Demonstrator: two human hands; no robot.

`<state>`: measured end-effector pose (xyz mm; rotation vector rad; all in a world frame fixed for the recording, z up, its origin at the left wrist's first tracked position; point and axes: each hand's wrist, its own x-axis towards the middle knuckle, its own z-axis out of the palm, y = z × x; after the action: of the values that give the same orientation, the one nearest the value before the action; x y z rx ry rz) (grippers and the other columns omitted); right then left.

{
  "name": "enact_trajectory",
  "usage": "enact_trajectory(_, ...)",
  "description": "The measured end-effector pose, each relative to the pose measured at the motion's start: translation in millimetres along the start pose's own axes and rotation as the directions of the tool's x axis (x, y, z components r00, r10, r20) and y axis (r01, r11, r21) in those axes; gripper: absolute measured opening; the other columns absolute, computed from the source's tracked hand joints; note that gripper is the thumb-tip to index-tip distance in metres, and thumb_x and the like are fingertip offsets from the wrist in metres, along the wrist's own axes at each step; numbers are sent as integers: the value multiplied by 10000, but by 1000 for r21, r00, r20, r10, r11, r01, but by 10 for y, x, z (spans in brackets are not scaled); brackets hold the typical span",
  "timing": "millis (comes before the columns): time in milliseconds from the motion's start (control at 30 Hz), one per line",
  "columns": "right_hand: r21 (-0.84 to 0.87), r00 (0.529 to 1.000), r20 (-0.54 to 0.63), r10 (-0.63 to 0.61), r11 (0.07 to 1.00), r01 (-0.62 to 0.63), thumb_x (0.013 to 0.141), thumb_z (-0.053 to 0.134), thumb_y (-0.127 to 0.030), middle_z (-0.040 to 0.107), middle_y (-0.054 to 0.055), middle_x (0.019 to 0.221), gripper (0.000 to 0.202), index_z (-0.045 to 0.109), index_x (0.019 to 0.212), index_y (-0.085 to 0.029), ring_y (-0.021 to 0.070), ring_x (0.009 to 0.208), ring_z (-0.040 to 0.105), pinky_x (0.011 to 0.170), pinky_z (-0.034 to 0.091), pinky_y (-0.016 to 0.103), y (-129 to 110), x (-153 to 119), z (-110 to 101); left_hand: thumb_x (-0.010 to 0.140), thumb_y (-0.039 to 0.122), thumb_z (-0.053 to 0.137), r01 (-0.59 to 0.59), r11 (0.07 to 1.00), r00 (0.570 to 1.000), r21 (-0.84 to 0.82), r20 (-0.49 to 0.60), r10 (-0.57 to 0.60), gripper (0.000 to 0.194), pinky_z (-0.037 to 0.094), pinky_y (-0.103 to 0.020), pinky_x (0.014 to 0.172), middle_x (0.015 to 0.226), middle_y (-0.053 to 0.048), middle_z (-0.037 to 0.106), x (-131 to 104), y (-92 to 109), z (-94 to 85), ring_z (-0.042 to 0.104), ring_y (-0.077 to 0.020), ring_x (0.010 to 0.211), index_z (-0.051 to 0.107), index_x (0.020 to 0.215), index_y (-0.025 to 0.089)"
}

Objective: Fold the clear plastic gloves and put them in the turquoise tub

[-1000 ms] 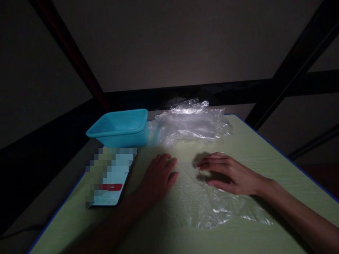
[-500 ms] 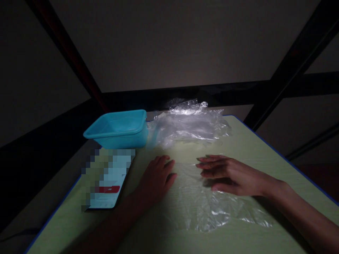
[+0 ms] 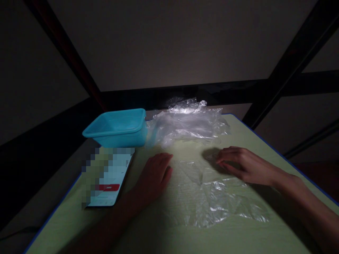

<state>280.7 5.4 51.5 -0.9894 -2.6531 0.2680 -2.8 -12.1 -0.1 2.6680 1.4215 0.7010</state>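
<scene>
A thin, clear plastic sheet (image 3: 212,206), crinkled and see-through, is spread on the table in front of me; whether it is a bag or a glove I cannot tell. My left hand (image 3: 156,173) lies palm down at its left edge, fingers side by side and the thumb a little apart, gripping nothing. Over the far right part of the sheet, my right hand (image 3: 239,164) is raised slightly, its fingertips pinched together at the plastic. The hand's shadow falls just left of its fingertips.
A pile of shiny clear plastic (image 3: 188,123) lies at the table's far edge. Left of it stands a blue plastic basin (image 3: 119,134). A phone (image 3: 111,190) with a lit, partly blurred screen rests at the left. The pale green table (image 3: 185,240) has blue edging, with a wall behind.
My right hand has moved right and slightly away from me, and its spread fingers have closed into a pinch. The left hand's fingers have drawn together. Folds in the sheet have shifted.
</scene>
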Motion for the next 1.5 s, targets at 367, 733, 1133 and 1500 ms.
enact_trajectory(367, -142, 995, 54, 88, 987, -80, 844, 364, -210, 690, 110, 815, 318, 665, 933, -158, 214, 679, 650, 594, 507, 353, 117, -33, 0, 736, 160, 494, 340, 880, 939, -331, 78, -334, 359, 488, -323, 689, 901, -55, 568, 89, -61, -4, 539, -161, 740, 498, 1093, 122)
enact_trajectory(733, -236, 995, 67, 70, 970, -52, 890, 314, -247, 690, 128, 892, 374, 656, 1001, -144, 228, 729, 654, 639, 509, 370, 141, -25, 41, 694, 115, 529, 472, 829, 878, -302, 249, -409, 160, 320, -210, 520, 579, 64, 447, 143, -13, -134, 439, -101, 551, 567, 849, 133)
enact_trajectory(1133, -259, 996, 43, 77, 964, -64, 914, 302, -280, 682, 143, 908, 391, 644, 1033, -130, 240, 750, 651, 658, 505, 385, 126, -16, 106, 713, 83, 487, 440, 869, 884, -227, 280, -375, 135, 319, -225, 565, 626, 26, 489, 136, -13, -160, 461, -118, 607, 467, 602, 159)
enact_trajectory(1500, -257, 998, 51, 39, 966, -25, 904, 350, -230, 676, 137, 986, 343, 614, 1093, -121, 235, 828, 647, 741, 510, 388, 85, 28, 167, 687, 135, 486, 378, 889, 844, -257, 491, -216, 99, 315, -210, 520, 591, 34, 501, 87, -38, -325, 449, -103, 553, 530, 599, 143)
